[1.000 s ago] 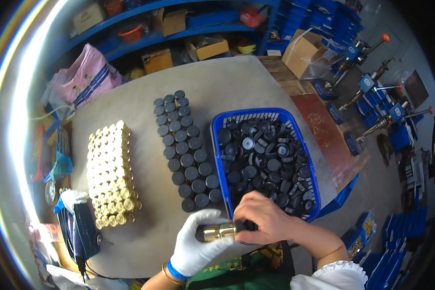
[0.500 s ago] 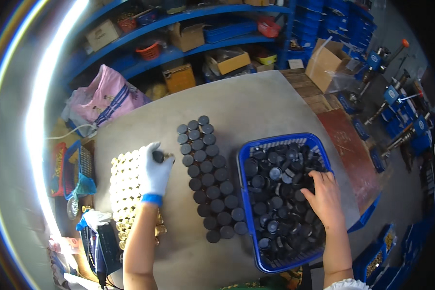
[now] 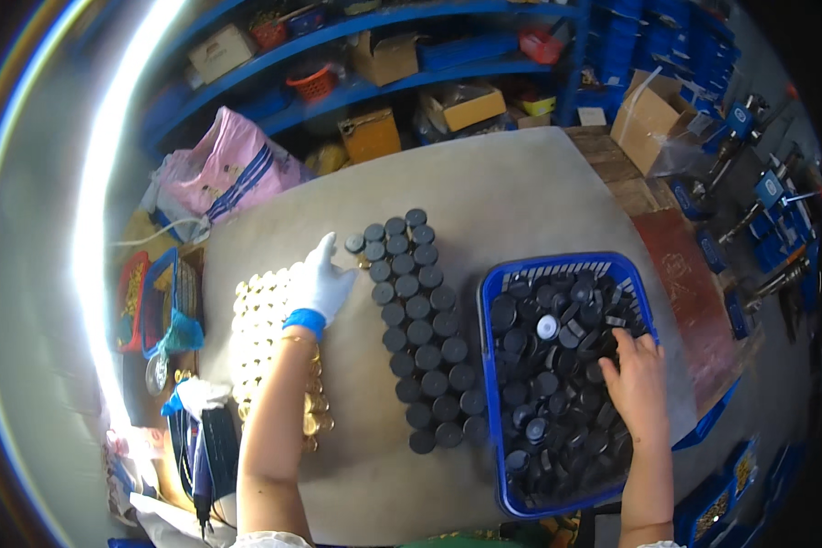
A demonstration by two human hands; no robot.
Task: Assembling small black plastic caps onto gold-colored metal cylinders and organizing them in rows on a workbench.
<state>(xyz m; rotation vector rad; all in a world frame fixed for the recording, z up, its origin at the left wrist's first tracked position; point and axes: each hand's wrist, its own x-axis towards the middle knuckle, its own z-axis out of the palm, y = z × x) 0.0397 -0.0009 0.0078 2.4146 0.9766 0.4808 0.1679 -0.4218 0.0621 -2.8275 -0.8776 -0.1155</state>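
My left hand (image 3: 320,285), in a white glove with a blue cuff, is open over the table, with index finger and thumb spread. Just beyond its fingertips a round black cap (image 3: 354,244) rests at the far left end of a block of black caps (image 3: 419,306) set in rows. A small brass piece (image 3: 363,261) shows beside that cap. Left of the glove, and partly under it, stand rows of shiny brass pieces (image 3: 263,315). My bare right hand (image 3: 637,384) is inside a blue basket (image 3: 490,384) of loose black caps (image 3: 543,384), fingers bent, thumb apart.
Past the table's far edge are a pink bag (image 3: 228,169) and blue shelves (image 3: 338,96) with boxes. Small baskets (image 3: 160,301) and a dark container with a cabled tool (image 3: 201,457) stand at left. At right are a carton (image 3: 650,123) and blue hand-press machines (image 3: 758,196).
My left hand has let go of a black cap, now at the far left end of the block. My right hand stays in the basket. The whole view has shifted slightly.
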